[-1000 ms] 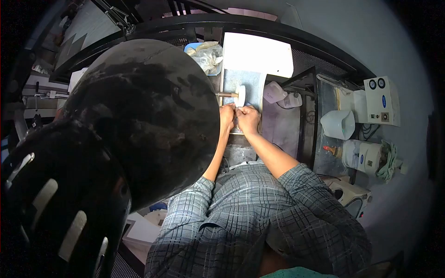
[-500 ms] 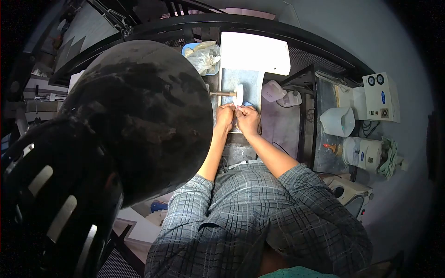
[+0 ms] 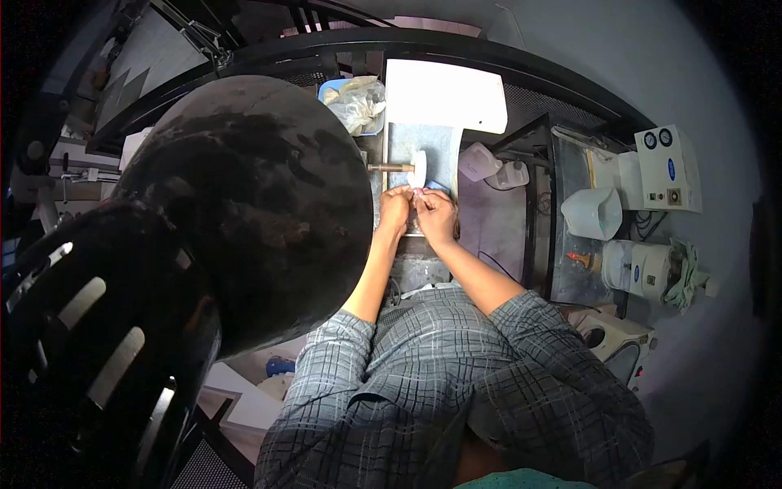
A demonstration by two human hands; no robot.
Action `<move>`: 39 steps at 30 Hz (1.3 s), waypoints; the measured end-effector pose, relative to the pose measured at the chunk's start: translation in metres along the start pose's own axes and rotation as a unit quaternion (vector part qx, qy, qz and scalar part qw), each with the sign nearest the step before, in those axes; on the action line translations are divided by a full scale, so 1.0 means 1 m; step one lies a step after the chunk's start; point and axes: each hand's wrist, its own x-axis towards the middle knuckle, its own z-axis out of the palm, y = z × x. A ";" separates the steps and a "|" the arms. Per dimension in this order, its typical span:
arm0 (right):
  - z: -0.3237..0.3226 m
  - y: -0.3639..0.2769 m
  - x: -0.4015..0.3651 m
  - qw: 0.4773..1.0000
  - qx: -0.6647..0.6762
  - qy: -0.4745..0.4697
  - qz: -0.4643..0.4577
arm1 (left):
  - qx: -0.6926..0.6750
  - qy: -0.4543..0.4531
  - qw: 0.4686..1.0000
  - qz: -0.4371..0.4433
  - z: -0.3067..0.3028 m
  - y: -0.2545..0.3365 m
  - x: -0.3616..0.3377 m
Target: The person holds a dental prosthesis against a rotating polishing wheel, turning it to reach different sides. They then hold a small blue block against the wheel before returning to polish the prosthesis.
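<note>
A white polishing wheel [image 3: 419, 169] sits on a brass-coloured spindle [image 3: 391, 168] above a metal tray [image 3: 423, 136]. Just below the wheel's lower edge, my left hand [image 3: 395, 209] and my right hand [image 3: 436, 215] meet at the fingertips. Both are closed in a pinch around a small pinkish piece [image 3: 418, 191], which lies close against the wheel. Its shape is mostly hidden by the fingers. Something blue [image 3: 437, 187] shows behind my right hand.
A large black lamp or hood [image 3: 261, 204] fills the left side. A white panel [image 3: 445, 94] stands behind the wheel, beside a blue tray with plastic bags [image 3: 356, 106]. To the right are a translucent tub [image 3: 592, 213] and a white machine with gauges [image 3: 668, 171].
Both hands stay at the wheel, with the fingertips shifted only slightly. The whole view has moved a little.
</note>
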 end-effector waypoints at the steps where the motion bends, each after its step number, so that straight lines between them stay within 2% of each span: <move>1: -0.002 -0.003 0.001 1.000 0.000 0.002 -0.002 | 0.000 -0.002 1.000 0.002 0.002 0.002 0.000; 5: -0.003 -0.002 -0.002 1.000 0.002 -0.006 -0.012 | 0.001 -0.010 1.000 -0.008 0.000 0.002 -0.005; 7: -0.001 -0.002 -0.001 1.000 0.005 -0.002 0.016 | 0.004 0.000 1.000 -0.012 0.001 0.002 -0.003; 9: -0.006 -0.005 -0.001 1.000 -0.015 -0.001 -0.010 | -0.002 -0.007 1.000 -0.011 0.004 0.006 -0.005; 11: -0.009 -0.006 -0.001 1.000 -0.013 -0.028 0.003 | -0.014 -0.013 1.000 -0.015 0.006 0.007 -0.009; 20: -0.004 0.001 -0.003 1.000 -0.005 0.005 -0.015 | 0.001 -0.018 1.000 -0.017 0.002 0.004 -0.006; 23: 0.002 0.003 0.003 1.000 -0.008 -0.010 0.010 | -0.022 0.011 1.000 -0.015 0.001 0.004 0.001; 26: 0.017 0.022 0.006 0.996 -0.021 -0.033 0.083 | -0.006 0.060 0.998 -0.024 0.007 0.011 0.003; 28: 0.017 0.019 0.009 0.994 -0.036 -0.048 0.089 | 0.023 0.115 0.993 -0.022 0.012 0.013 0.005; 29: 0.017 0.017 0.010 0.992 -0.052 -0.063 0.095 | 0.023 0.115 0.993 -0.022 0.012 0.015 0.006; 33: 0.018 0.013 0.006 0.997 -0.058 -0.029 0.040 | -0.007 0.110 0.993 -0.034 0.004 0.008 0.012; 35: 0.019 0.011 0.005 1.000 -0.018 -0.006 0.012 | -0.008 0.114 0.993 -0.037 0.002 0.008 0.014; 39: 0.023 0.021 0.005 0.999 -0.019 -0.026 0.009 | -0.005 0.108 0.994 -0.010 0.003 0.007 0.014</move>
